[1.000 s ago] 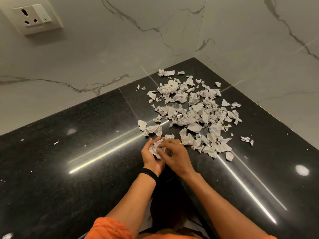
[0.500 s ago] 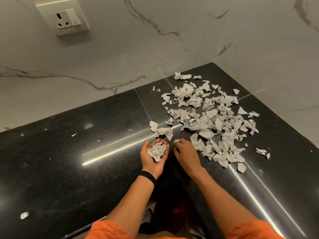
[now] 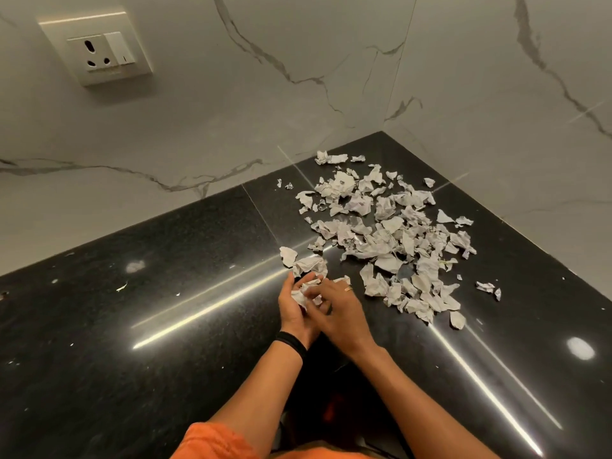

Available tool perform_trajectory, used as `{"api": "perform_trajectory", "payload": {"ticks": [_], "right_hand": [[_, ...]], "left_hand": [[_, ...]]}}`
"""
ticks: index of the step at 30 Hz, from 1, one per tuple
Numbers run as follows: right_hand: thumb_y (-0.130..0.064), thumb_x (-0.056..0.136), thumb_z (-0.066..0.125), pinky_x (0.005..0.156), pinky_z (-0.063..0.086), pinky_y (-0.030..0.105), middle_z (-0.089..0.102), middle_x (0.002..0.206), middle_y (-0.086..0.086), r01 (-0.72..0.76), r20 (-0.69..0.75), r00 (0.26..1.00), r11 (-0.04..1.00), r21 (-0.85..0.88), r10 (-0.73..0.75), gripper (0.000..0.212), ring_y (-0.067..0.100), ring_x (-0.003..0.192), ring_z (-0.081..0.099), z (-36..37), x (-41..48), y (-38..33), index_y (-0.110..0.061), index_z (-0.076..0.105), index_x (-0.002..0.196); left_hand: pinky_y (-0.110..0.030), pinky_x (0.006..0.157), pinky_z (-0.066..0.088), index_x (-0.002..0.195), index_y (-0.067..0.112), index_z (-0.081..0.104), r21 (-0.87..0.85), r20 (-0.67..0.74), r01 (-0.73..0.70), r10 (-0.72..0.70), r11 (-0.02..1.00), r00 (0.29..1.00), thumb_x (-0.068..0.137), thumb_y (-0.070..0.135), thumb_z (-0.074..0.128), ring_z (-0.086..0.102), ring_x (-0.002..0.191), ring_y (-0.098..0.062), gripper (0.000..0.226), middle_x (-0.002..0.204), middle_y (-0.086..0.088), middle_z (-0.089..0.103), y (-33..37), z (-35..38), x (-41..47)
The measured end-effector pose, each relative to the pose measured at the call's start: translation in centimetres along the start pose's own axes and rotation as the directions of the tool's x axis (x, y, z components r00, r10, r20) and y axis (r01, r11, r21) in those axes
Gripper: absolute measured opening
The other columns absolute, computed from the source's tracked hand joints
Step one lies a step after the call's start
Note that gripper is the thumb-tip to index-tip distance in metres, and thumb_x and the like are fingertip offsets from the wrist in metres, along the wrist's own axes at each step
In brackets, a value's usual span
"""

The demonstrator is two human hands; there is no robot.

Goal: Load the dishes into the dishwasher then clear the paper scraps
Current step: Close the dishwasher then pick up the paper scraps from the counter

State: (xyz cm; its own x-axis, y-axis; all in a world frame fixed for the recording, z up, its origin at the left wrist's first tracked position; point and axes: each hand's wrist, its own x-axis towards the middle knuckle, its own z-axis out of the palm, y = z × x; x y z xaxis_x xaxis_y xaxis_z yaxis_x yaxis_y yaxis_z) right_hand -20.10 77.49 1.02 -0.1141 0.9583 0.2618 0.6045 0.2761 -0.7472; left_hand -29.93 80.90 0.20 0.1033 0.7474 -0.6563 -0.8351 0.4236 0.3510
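A spread of torn, crumpled white paper scraps (image 3: 390,233) covers the far right corner of the black countertop (image 3: 165,326). My left hand (image 3: 294,309) is cupped palm up at the pile's near left edge and holds a small bunch of scraps (image 3: 302,294). My right hand (image 3: 337,309) lies over the left palm, its fingers pressing a scrap into that bunch. One larger crumpled scrap (image 3: 309,265) sits just beyond my fingertips. No dishes or dishwasher are in view.
White marble walls (image 3: 496,111) meet in a corner behind the pile. A wall socket with a switch (image 3: 102,53) is at upper left. A few stray scraps (image 3: 486,287) lie to the pile's right. The counter's front edge is under my forearms.
My right hand has come back from the pile's edge onto my left palm with another scrap. The left hand stays cupped in the same place.
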Motion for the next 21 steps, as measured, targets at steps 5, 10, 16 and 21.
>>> {"api": "perform_trajectory", "payload": {"ticks": [5,10,16,21], "right_hand": [[-0.023,0.089,0.073,0.084,0.046,0.017,0.063,0.102,-0.011,-0.032,-0.032,0.999,0.999,0.041,0.034,0.013,0.005,0.098,0.056,0.3,0.1,-0.1,-0.024,0.076,0.102],[-0.015,0.092,0.068,0.081,0.053,0.025,0.063,0.107,-0.008,-0.160,-0.047,0.986,0.984,-0.073,0.157,0.020,0.006,0.094,0.062,-1.6,2.3,2.7,-0.023,0.073,0.111],[-0.013,0.096,0.062,0.090,0.045,0.030,0.063,0.115,0.001,-0.104,0.116,0.978,0.891,-0.442,0.172,0.026,0.024,0.107,0.054,-0.9,2.1,5.7,-0.017,0.071,0.120],[-0.013,0.093,0.064,0.077,0.048,0.037,0.064,0.096,0.003,-0.097,0.064,0.987,0.871,-0.482,0.146,0.012,0.027,0.091,0.060,-0.4,1.8,5.5,-0.013,0.071,0.103]], "left_hand": [[-0.045,0.093,0.052,0.101,0.002,0.066,-0.050,0.026,0.023,-0.022,0.998,0.999,0.098,0.046,0.051,0.066,0.090,-0.032,0.046,0.096,-0.020,0.069,0.8,-0.3,0.3],[-0.041,0.084,0.058,0.109,0.001,0.064,-0.094,0.042,0.038,-0.034,0.995,0.999,0.096,0.042,0.055,0.070,0.092,-0.032,0.044,0.105,-0.021,0.069,1.7,-1.0,0.6],[-0.045,0.096,0.053,0.105,0.001,0.065,-0.081,0.041,0.024,-0.021,0.996,0.999,0.096,0.040,0.057,0.072,0.091,-0.034,0.041,0.101,-0.022,0.072,3.0,-0.9,0.4],[-0.046,0.096,0.053,0.103,0.001,0.067,-0.034,0.026,0.022,-0.021,0.999,0.999,0.096,0.040,0.058,0.068,0.097,-0.034,0.041,0.098,-0.022,0.073,3.7,-1.3,0.8]]}}
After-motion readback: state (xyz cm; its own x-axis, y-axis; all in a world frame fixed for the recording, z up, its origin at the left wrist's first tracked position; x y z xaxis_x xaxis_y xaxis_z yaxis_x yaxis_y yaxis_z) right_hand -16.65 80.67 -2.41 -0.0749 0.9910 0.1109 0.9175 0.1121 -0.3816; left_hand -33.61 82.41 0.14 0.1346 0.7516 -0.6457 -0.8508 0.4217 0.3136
